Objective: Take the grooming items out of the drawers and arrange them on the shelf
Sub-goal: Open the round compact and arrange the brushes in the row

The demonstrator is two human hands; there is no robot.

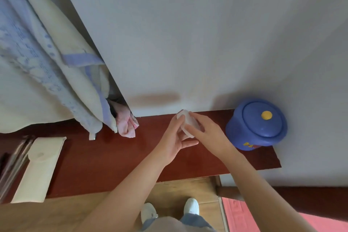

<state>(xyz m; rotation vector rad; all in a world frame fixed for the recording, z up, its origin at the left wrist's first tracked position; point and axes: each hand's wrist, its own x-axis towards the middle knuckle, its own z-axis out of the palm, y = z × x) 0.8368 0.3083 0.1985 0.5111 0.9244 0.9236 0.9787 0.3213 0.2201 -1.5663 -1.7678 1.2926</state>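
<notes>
A small translucent white container is held between both my hands above the back of the dark red wooden shelf, close to the wall. My left hand cups it from the left with the fingers under it. My right hand covers it from the right and above. Most of the container is hidden by my fingers. I cannot tell whether it touches the shelf.
A blue lidded pot with a yellow knob stands at the shelf's right end. A cream pouch lies at the left beside metal rods. A blue-and-cream curtain and pink cloth hang down at the back left. Wooden floor and a pink mat lie below.
</notes>
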